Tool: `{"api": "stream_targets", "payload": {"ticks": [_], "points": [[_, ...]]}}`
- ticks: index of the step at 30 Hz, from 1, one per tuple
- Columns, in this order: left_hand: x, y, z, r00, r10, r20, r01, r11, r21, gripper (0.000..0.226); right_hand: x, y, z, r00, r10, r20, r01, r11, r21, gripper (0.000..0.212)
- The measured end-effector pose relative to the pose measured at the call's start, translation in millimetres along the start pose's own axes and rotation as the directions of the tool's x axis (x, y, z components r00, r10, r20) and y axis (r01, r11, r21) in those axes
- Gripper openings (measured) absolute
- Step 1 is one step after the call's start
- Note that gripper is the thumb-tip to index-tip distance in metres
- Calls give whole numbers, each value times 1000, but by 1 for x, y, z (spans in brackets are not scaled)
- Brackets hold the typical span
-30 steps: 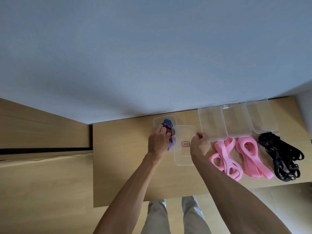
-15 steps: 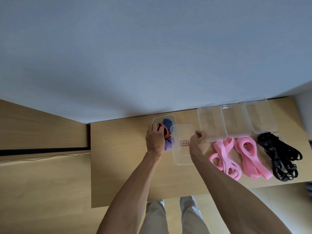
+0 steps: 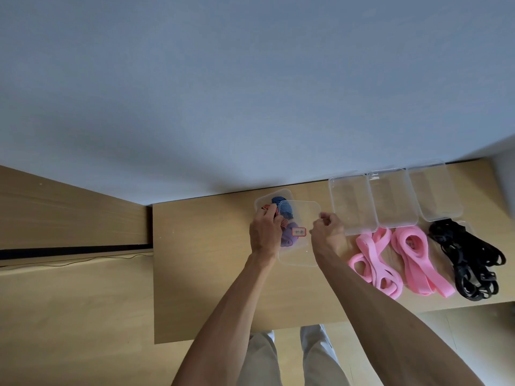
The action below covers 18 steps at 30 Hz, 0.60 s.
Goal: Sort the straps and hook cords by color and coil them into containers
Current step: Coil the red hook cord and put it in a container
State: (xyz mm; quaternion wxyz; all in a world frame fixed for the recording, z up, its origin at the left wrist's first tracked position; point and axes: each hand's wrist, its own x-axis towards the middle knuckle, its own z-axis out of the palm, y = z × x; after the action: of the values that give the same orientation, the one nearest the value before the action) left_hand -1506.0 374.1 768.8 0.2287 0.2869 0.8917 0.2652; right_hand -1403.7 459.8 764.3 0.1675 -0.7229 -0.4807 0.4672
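A clear container (image 3: pixel 260 203) at the table's back holds coiled blue, red-striped and purple cords (image 3: pixel 280 203). My left hand (image 3: pixel 264 232) rests on the cords at the container's left side, fingers curved over them. My right hand (image 3: pixel 327 232) pinches the right edge of a clear lid (image 3: pixel 302 249) with a small red-framed label; the lid lies partly over the container. Two bundles of pink straps (image 3: pixel 374 260) (image 3: pixel 415 257) and a heap of black hook cords (image 3: pixel 471 260) lie to the right.
Three empty clear containers (image 3: pixel 352 204) (image 3: pixel 393 199) (image 3: pixel 434 190) stand in a row along the wall at the back right. The wooden table (image 3: pixel 200 260) ends at a front edge near my legs. A lower wooden surface lies to the left.
My right hand has slid the clear lid leftward and back, so it now overlaps the container of coloured cords. My left hand stayed on the cords.
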Motion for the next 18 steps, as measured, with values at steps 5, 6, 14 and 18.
{"api": "stream_targets", "payload": {"ticks": [5,6,14,18], "points": [[3,-2,1,998,-27,-62,24,999,-41,23,5,-9,-3,984,-31,-174,41,998,52,32],[5,-3,3,997,-61,-56,57,996,-67,19,7,-10,-4,985,-41,-169,50,998,46,32],[19,-5,10,978,-208,6,208,973,-101,29,11,-2,-8,994,-92,-66,88,994,-62,27],[26,-1,-10,990,-115,77,114,993,20,20,9,-9,-2,996,-79,-44,77,996,-48,26]]}}
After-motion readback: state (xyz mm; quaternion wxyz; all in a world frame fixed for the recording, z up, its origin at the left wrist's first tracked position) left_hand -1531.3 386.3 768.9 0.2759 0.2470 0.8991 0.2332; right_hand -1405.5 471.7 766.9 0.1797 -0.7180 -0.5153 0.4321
